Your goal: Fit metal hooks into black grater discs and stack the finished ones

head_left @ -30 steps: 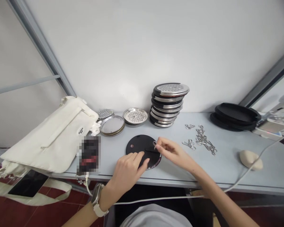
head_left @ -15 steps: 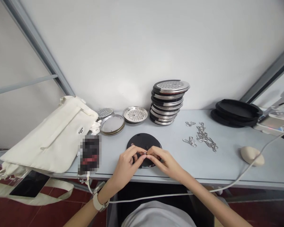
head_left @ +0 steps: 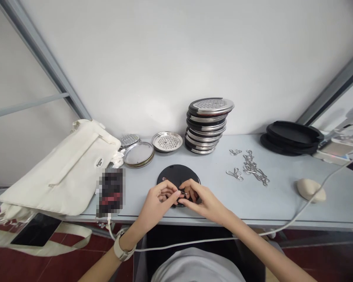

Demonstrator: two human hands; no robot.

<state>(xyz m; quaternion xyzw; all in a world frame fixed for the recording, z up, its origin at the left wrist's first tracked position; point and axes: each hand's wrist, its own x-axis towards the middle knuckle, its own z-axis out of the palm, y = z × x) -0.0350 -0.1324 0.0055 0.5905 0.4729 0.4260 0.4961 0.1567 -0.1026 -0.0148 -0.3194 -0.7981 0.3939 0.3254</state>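
Near the middle of the table point(head_left: 214, 184) lies a disc point(head_left: 176, 172), with the left hand point(head_left: 159, 201) and right hand point(head_left: 201, 199) above it, a small part point(head_left: 184, 192) between them. Beyond, left to right, sit a plate pile point(head_left: 138, 152), a second plate pile point(head_left: 167, 141) and a disc stack point(head_left: 209, 125). Right of the disc are clips point(head_left: 253, 170); farther right, trays point(head_left: 294, 135) lie far. At left, a bag point(head_left: 64, 168) rests beside a blurred item point(head_left: 111, 192).

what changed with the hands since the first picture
The left hand came off the black disc and now pinches a small metal piece; the right hand moved left to meet it, its grip unclear. The disc, tall stack and loose clips stayed put.
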